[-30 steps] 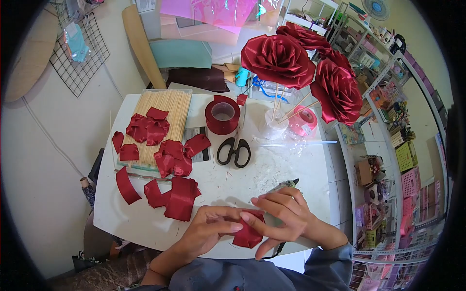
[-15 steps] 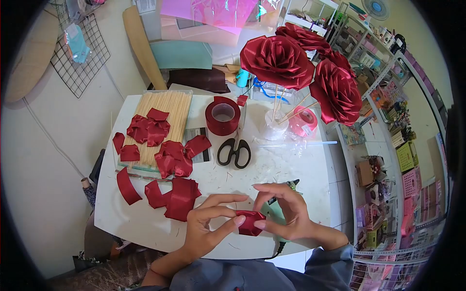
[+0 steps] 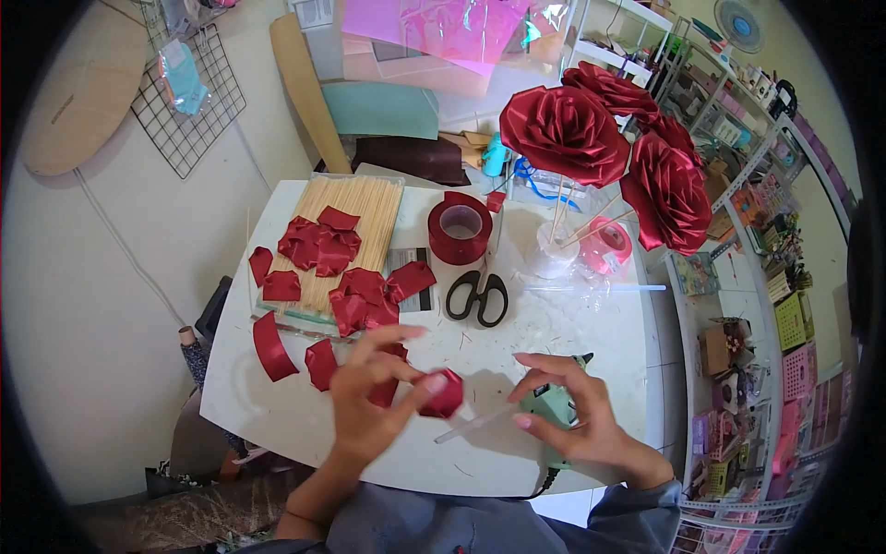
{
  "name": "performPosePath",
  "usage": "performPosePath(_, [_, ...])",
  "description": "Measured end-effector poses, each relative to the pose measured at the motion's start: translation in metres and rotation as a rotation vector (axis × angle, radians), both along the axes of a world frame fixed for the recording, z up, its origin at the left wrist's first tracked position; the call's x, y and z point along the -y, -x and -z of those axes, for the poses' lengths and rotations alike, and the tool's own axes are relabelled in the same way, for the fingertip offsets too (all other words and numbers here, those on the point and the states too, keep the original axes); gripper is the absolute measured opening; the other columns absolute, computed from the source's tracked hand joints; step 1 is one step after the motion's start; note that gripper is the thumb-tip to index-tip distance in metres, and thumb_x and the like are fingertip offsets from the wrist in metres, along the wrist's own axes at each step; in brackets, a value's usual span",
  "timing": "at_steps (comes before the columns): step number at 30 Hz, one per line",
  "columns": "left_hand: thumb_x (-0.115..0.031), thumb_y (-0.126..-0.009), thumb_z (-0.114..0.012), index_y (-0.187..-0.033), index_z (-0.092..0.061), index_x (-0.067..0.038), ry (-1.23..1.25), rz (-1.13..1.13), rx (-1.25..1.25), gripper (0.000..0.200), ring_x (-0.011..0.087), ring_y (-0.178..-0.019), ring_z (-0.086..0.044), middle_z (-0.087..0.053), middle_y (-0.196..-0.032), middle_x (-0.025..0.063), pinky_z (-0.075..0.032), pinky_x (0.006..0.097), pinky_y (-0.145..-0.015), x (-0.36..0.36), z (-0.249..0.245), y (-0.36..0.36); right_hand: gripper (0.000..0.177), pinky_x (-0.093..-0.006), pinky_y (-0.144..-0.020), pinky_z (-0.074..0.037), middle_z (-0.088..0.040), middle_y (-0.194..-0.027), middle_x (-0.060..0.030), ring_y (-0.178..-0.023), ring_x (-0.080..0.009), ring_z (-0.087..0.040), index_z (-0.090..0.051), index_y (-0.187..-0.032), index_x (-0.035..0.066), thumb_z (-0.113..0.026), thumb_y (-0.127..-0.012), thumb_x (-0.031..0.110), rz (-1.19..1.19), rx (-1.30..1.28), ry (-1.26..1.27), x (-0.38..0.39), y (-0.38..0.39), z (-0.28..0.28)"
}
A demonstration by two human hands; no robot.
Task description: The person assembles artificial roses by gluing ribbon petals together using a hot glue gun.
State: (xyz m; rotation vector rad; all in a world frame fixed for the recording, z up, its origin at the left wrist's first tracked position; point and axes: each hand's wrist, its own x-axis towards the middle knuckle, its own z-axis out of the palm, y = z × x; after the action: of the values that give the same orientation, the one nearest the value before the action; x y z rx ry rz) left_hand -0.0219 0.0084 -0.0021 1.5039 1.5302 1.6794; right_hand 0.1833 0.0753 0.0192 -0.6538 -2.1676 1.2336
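My left hand [image 3: 369, 397], somewhat blurred, pinches a piece of dark red satin ribbon [image 3: 441, 393] between thumb and fingers. My right hand [image 3: 572, 411] is over a pale green glue gun [image 3: 550, 403], thumb and fingers apart with nothing between them. From the gun's left side a translucent glue stick [image 3: 475, 424] points toward the ribbon piece. Whether the right hand touches the gun cannot be made out. Cut red ribbon petals [image 3: 362, 300] lie left of the hands, partly hidden by my left hand. Black-handled scissors [image 3: 477, 299] rest beyond them.
A roll of red ribbon [image 3: 460, 228] stands behind the scissors. Bundled wooden skewers [image 3: 355, 203] lie at the back left under some petals. Large red ribbon roses [image 3: 565, 134] on sticks rise from a white holder [image 3: 552, 249], beside a pink roll [image 3: 609, 245]. Shelves line the right.
My left hand has drawn left with the ribbon piece. My right hand has let go of it and shifted right over the glue gun. The view has shifted, too.
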Motion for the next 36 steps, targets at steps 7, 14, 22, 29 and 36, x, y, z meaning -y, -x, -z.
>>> performPosePath(7, [-0.008,-0.064,-0.068,-0.072,-0.059,-0.001,0.102,-0.27,-0.4,0.014,0.0197,-0.086,-0.053,-0.057,-0.094,0.0083,-0.04,0.0297,-0.075,-0.025,0.007,0.062,0.042,-0.0326,-0.059,-0.041,-0.053,-0.07,-0.0093,-0.066,-0.0221,-0.05,-0.048,-0.101,-0.003,-0.065,-0.07,0.019,0.264,0.511,-0.421,0.027,-0.036,-0.003])
performPosePath(14, [-0.02,-0.066,-0.068,-0.091,-0.056,-0.002,0.242,-0.412,-0.661,0.033,0.0237,-0.084,-0.05,-0.055,-0.091,0.0096,-0.038,0.0329,-0.077,-0.052,0.012,0.069,0.061,-0.0342,-0.059,-0.042,-0.048,-0.084,-0.0146,-0.07,-0.0258,-0.049,-0.043,-0.1,-0.006,-0.071,-0.062,0.033,0.616,0.658,-0.368,0.05,-0.035,0.036])
performPosePath(22, [-0.026,-0.067,-0.068,-0.105,-0.046,0.003,0.22,-0.781,-0.605,0.052,0.0247,-0.082,-0.049,-0.05,-0.095,0.0138,-0.04,0.0334,-0.071,0.011,0.012,0.103,0.049,-0.0279,-0.047,-0.043,-0.052,-0.06,-0.0112,-0.048,-0.0215,-0.052,-0.043,-0.096,-0.003,-0.07,-0.059,0.015,0.767,0.467,0.013,0.057,-0.029,0.045])
performPosePath(29, [-0.01,-0.065,-0.069,-0.103,-0.046,0.004,0.468,-0.67,-0.354,0.047,0.0227,-0.074,-0.052,-0.051,-0.09,0.0142,-0.044,0.0292,-0.067,0.035,0.04,0.111,0.049,-0.0215,-0.052,-0.043,-0.055,-0.068,-0.0059,-0.055,-0.0103,-0.051,-0.048,-0.1,-0.003,-0.069,-0.058,0.009,0.836,-0.163,0.219,0.061,-0.035,0.065])
performPosePath(36, [0.0,-0.068,-0.062,-0.103,-0.047,0.002,0.435,-0.669,-0.101,0.038,0.0168,-0.08,-0.053,-0.054,-0.091,0.013,-0.043,0.0255,-0.071,0.038,0.028,0.109,0.04,-0.0261,-0.045,-0.037,-0.048,-0.062,-0.0092,-0.048,-0.014,-0.044,-0.045,-0.099,-0.005,-0.06,-0.068,0.015,0.65,-0.719,0.642,0.066,-0.021,0.058])
